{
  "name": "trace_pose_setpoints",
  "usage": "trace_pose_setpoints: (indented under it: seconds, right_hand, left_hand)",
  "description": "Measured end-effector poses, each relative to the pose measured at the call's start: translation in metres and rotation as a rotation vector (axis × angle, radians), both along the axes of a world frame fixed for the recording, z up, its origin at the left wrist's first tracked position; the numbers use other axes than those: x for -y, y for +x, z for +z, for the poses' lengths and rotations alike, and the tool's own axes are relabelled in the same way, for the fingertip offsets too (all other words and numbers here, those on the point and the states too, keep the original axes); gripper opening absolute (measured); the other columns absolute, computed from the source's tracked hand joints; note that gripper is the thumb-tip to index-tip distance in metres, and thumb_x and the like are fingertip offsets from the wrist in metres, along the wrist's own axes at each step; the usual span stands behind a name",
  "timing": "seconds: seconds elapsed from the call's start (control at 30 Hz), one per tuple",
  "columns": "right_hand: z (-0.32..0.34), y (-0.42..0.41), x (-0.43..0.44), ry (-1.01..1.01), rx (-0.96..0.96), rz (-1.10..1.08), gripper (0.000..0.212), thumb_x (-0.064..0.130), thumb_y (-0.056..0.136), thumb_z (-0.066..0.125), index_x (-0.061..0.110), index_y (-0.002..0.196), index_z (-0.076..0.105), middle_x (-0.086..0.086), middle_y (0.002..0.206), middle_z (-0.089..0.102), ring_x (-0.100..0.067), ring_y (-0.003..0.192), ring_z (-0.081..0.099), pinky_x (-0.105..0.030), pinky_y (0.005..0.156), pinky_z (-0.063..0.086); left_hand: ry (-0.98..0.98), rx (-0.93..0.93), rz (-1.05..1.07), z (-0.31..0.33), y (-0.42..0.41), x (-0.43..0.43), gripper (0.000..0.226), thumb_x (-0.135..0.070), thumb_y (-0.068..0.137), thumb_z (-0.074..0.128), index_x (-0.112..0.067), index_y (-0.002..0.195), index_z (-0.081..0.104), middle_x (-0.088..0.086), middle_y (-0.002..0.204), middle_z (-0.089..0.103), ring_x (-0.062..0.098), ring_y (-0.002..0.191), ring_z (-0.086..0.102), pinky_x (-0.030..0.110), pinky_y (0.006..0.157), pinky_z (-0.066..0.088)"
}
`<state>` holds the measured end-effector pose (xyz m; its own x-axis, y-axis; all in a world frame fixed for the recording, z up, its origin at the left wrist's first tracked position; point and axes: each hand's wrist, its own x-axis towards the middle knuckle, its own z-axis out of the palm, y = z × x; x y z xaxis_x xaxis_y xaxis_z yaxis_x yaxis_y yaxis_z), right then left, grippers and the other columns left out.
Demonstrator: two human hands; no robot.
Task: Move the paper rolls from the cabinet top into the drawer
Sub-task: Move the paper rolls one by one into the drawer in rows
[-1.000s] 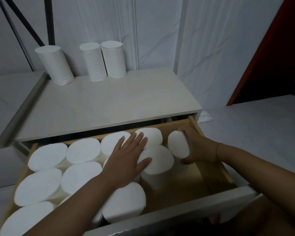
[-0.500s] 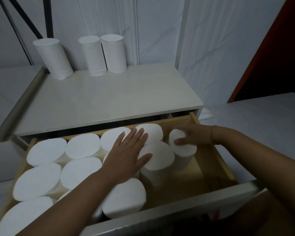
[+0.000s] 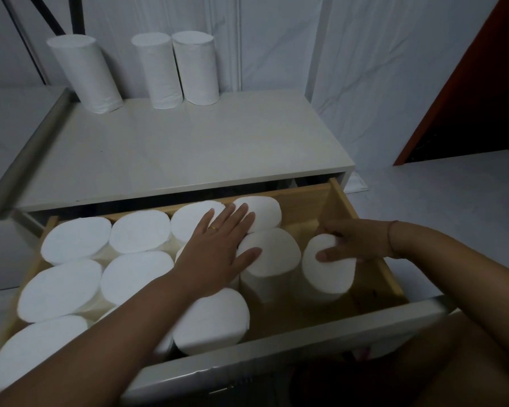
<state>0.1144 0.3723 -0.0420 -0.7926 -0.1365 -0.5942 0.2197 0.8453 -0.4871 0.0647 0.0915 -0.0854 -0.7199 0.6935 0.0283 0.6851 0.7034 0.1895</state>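
Three white paper rolls stand at the back of the cabinet top: a leaning one at the left and two upright ones side by side. The open wooden drawer holds several upright rolls packed together. My left hand lies flat with spread fingers on the tops of the packed rolls. My right hand grips the top of one roll standing upright in the drawer's right part, just beside the packed rolls.
A white wall runs behind the cabinet. A metal rail borders the cabinet's left side. Bare drawer floor shows at the front right. A dark doorway with a red frame is at the right.
My right hand has brought the roll down from tilted to upright and moved it toward the drawer's front right. My left hand has stayed on the packed rolls.
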Motion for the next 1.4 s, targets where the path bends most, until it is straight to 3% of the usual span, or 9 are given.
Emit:
trace_pose_setpoints:
  seconds: [0.33,0.43,0.53,0.63,0.8,0.97,1.07,1.17,1.4]
  right_hand:
    - [0.001,0.027,0.016,-0.042,0.142,-0.062,0.045,0.05,0.079,0.063,0.023,0.111,0.046,-0.002,0.111,0.057,-0.019,0.097,0.063,-0.032,0.076,0.059]
    - [-0.005,0.033,0.025,-0.05,0.135,-0.076,0.044,0.059,0.075,0.06,0.027,0.103,0.047,0.001,0.104,0.06,-0.016,0.089,0.066,-0.024,0.068,0.058]
    - [-0.008,0.04,0.035,-0.083,0.127,-0.119,0.053,0.071,0.064,0.057,0.03,0.096,0.047,0.004,0.098,0.062,-0.013,0.082,0.066,-0.018,0.061,0.055]
    - [-0.01,0.043,0.045,-0.108,0.139,-0.133,0.064,0.077,0.052,0.053,0.03,0.095,0.047,0.005,0.1,0.062,-0.013,0.085,0.065,-0.025,0.07,0.058]
    - [-0.012,0.041,0.062,-0.122,0.149,-0.129,0.06,0.065,0.072,0.055,0.019,0.109,0.048,-0.005,0.113,0.06,-0.022,0.099,0.062,-0.04,0.088,0.054]
    - [-0.011,0.039,0.069,-0.127,0.15,-0.118,0.06,0.06,0.079,0.054,0.013,0.116,0.048,-0.008,0.117,0.06,-0.024,0.102,0.061,-0.04,0.092,0.052]
    - [-0.013,0.038,0.072,-0.161,0.145,-0.113,0.055,0.058,0.079,0.055,0.016,0.114,0.05,-0.006,0.115,0.061,-0.022,0.1,0.062,-0.035,0.088,0.053]
    - [-0.016,0.038,0.079,-0.31,0.133,-0.087,0.026,0.05,0.084,0.055,0.04,0.105,0.045,0.015,0.103,0.057,-0.006,0.09,0.058,-0.016,0.067,0.054]
    - [-0.022,0.035,0.081,-0.357,0.08,-0.053,0.02,0.047,0.085,0.057,0.05,0.096,0.04,0.024,0.093,0.052,0.002,0.083,0.053,-0.003,0.054,0.047]
  left_hand:
    - [-0.03,0.005,0.006,0.002,0.001,-0.001,0.073,-0.063,0.086,0.006,-0.028,0.15,0.005,-0.007,0.159,-0.002,0.011,0.146,-0.008,0.043,0.118,0.0]
    - [-0.038,0.005,0.008,0.003,0.001,-0.002,0.074,-0.063,0.086,0.005,-0.028,0.15,0.005,-0.006,0.159,-0.003,0.011,0.146,-0.008,0.043,0.118,0.0]
    - [-0.048,0.001,0.011,0.002,0.001,-0.002,0.075,-0.063,0.085,0.004,-0.027,0.15,0.004,-0.006,0.159,-0.003,0.012,0.146,-0.008,0.044,0.118,0.0]
    - [-0.039,-0.001,0.008,0.001,0.001,-0.002,0.074,-0.063,0.085,0.005,-0.027,0.15,0.005,-0.006,0.159,-0.002,0.012,0.146,-0.007,0.043,0.118,0.0]
    - [-0.028,-0.015,0.001,-0.002,0.0,-0.001,0.075,-0.064,0.086,0.003,-0.026,0.15,0.005,-0.006,0.159,-0.001,0.011,0.146,-0.008,0.041,0.119,-0.003]
    - [-0.018,-0.022,-0.003,-0.003,-0.001,0.0,0.076,-0.064,0.085,0.001,-0.026,0.15,0.006,-0.005,0.159,-0.001,0.011,0.145,-0.009,0.039,0.119,-0.004]
    - [-0.018,-0.015,0.0,-0.003,-0.001,0.0,0.075,-0.064,0.085,0.002,-0.026,0.15,0.005,-0.006,0.159,-0.002,0.011,0.145,-0.009,0.04,0.119,-0.004]
    - [-0.014,-0.016,0.0,-0.002,0.0,0.0,0.075,-0.063,0.085,0.002,-0.026,0.15,0.006,-0.005,0.159,-0.001,0.011,0.146,-0.008,0.04,0.119,-0.003]
    - [-0.008,-0.019,-0.003,-0.002,0.001,0.0,0.073,-0.063,0.088,0.001,-0.026,0.15,0.006,-0.005,0.159,0.0,0.012,0.146,-0.007,0.04,0.119,-0.004]
